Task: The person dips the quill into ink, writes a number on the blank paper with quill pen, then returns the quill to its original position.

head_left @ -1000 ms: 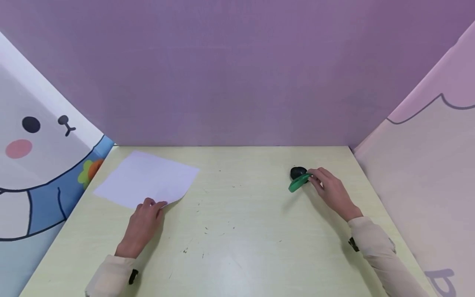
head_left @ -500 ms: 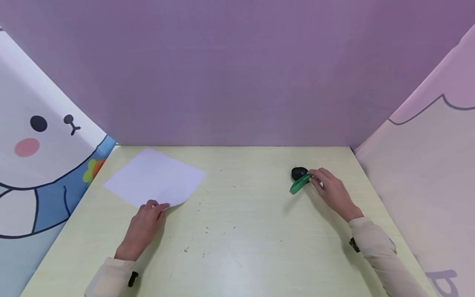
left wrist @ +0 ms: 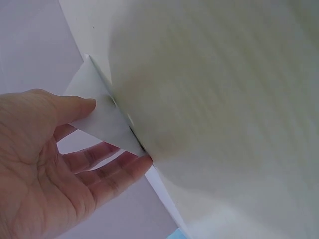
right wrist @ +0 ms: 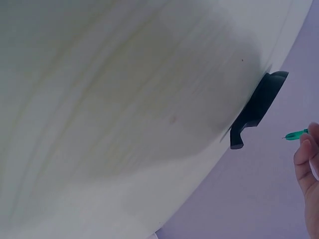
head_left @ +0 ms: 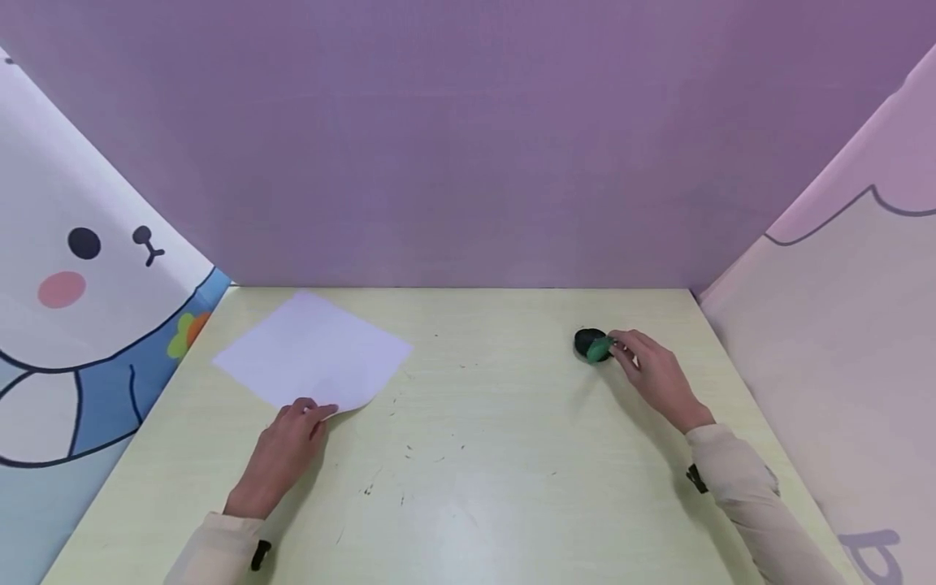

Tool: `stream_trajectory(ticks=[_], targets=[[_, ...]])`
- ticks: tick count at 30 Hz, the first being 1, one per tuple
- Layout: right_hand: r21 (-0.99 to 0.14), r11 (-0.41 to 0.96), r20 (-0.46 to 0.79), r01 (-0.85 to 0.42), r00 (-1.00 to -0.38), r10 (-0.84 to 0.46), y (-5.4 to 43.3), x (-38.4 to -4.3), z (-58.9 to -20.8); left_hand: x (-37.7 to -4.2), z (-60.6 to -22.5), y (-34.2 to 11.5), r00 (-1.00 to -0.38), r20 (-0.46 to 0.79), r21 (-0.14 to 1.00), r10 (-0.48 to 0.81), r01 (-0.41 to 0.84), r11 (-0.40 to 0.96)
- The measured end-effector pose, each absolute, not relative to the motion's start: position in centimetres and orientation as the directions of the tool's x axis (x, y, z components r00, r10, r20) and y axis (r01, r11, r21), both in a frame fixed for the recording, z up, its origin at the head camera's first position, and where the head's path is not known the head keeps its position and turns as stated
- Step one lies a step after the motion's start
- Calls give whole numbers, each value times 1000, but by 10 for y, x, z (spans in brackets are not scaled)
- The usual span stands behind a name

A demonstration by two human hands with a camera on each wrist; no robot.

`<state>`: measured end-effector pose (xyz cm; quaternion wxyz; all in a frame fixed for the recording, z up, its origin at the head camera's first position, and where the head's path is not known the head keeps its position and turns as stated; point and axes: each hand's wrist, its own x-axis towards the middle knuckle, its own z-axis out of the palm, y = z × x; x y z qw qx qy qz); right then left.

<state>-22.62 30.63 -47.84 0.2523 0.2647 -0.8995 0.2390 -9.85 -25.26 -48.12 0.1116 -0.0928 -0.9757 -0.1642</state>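
My left hand (head_left: 281, 451) pinches the near corner of a white sheet of paper (head_left: 314, 349) on the left side of the table. In the left wrist view the thumb lies over the paper (left wrist: 94, 99) and the other fingers are under it; that edge is lifted off the tabletop. At the far right, my right hand (head_left: 658, 378) pinches a small green object (head_left: 599, 349), its kind unclear. A thin point shows at its end in the right wrist view. Just beyond it sits a rounded black object (head_left: 585, 340), shown with a stepped, notched side (right wrist: 259, 102) in the right wrist view.
The pale wood-grain table (head_left: 468, 487) has several small dark marks in its middle. A purple wall (head_left: 468, 162) stands along the back edge. Side panels rise left and right, the left one (head_left: 117, 325) printed with a cartoon animal.
The paper has shifted slightly to the right with my left hand keeping its corner. The green object has turned and now looks shorter, overlapping the black object. My right hand has barely moved.
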Motion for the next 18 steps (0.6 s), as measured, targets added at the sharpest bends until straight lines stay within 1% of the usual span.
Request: stream_trajectory(ticks=[8,18], targets=[[-318,746,574,-585,-745,-340,304,-227,-476,-94,-480,-253,-950,267,293,160,239,926],[-386,718,549,-579,-770,-326,304,-226,-469,-89,-480,-256,-943,277,294,184,266,918]])
